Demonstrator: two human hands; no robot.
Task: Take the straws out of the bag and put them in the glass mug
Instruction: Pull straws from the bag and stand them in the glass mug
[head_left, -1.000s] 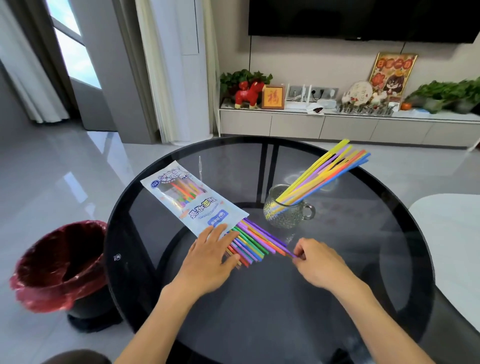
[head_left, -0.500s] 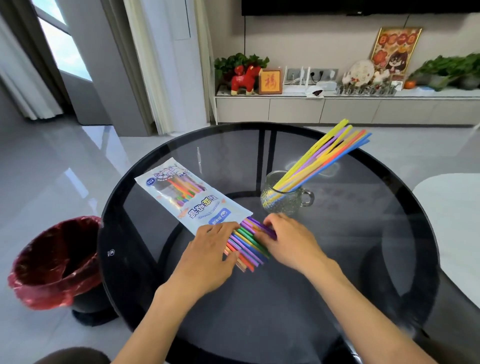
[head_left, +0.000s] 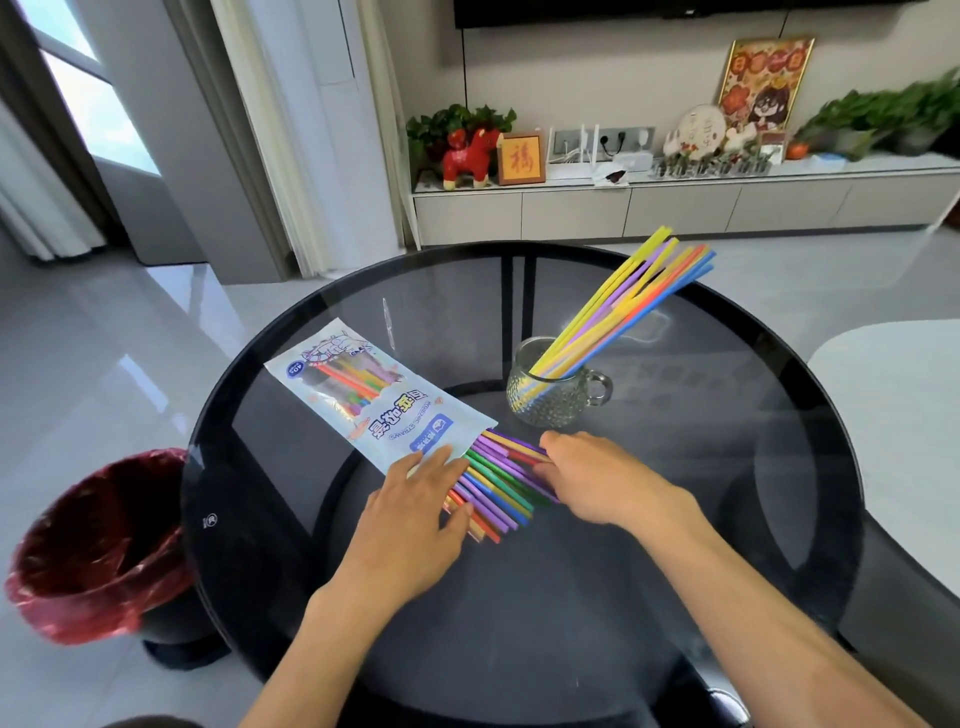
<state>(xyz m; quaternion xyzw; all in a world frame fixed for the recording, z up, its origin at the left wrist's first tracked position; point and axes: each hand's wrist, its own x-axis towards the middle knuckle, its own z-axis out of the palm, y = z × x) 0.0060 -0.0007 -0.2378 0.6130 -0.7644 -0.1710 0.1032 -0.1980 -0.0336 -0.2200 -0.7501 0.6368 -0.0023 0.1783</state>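
Note:
A white printed straw bag (head_left: 363, 395) lies flat on the round dark glass table (head_left: 597, 597), its open end toward me. Several coloured straws (head_left: 498, 483) stick out of that end. My left hand (head_left: 415, 514) lies flat with its fingers spread on the bag's mouth and the nearest straws. My right hand (head_left: 597, 478) rests on the far side of the loose straw ends, fingertips curled onto them. Behind it stands a textured glass mug (head_left: 553, 397) holding several straws (head_left: 634, 301) that lean to the right.
A bin with a red liner (head_left: 98, 540) stands on the floor left of the table. A white rounded tabletop (head_left: 898, 415) lies to the right. A low cabinet (head_left: 675, 208) with ornaments runs along the back wall.
My right hand moved from the straw tips, near me, up onto the bundle beside the bag's mouth. My left hand stayed on the bag's open end. The camera tilted slightly.

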